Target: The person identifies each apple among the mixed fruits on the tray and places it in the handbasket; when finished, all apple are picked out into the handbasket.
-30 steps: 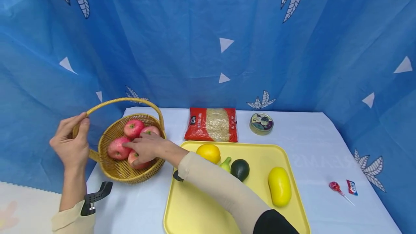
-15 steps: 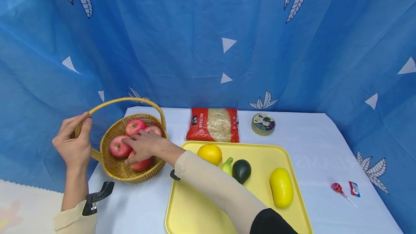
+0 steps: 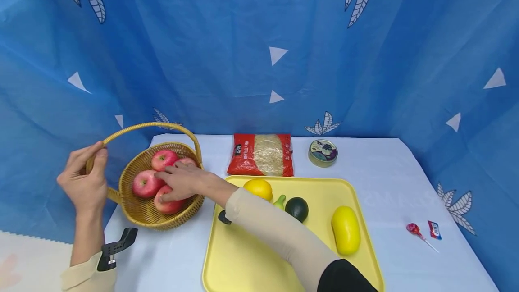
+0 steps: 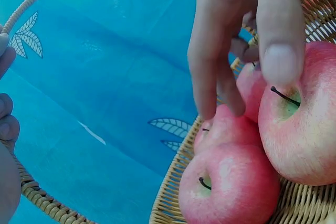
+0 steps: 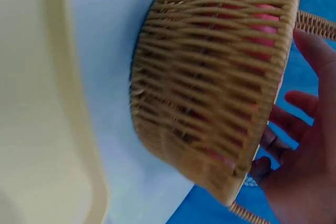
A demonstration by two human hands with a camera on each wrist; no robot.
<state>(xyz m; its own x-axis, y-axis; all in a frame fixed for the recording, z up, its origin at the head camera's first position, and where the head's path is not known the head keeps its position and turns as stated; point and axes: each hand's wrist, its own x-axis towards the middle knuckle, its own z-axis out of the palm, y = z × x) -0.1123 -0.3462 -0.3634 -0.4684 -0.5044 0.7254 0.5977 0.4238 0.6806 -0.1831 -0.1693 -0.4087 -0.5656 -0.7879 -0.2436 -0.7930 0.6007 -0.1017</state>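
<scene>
A wicker basket [image 3: 134,217] stands at the left of the table with several red apples [image 3: 147,184] inside. At its left my left hand [image 3: 85,179] grips the arched handle [image 3: 147,125], fingers curled round it; the left wrist view shows only part of this hand at the left edge. My right hand [image 3: 182,183] reaches across into the basket, over the apples. In the left wrist view its thumb touches the nearest apple [image 4: 304,135] by the stem, while the other fingers hang fairly straight and apart. From the right wrist, the basket's woven side [image 5: 210,77] hides most apples.
A yellow tray [image 3: 251,256] holds a lemon [image 3: 258,188], a green banana-like fruit [image 3: 279,202], a dark green avocado-like fruit [image 3: 297,209] and a yellow mango-like fruit [image 3: 346,230]. Behind are a red bag [image 3: 261,154] and a round tin [image 3: 322,152]. A lollipop [image 3: 414,230] lies right.
My right thumb and fingers have loosened slightly from the near apple, showing more of it. My left hand stays on the handle. The whole head view has shifted a little.
</scene>
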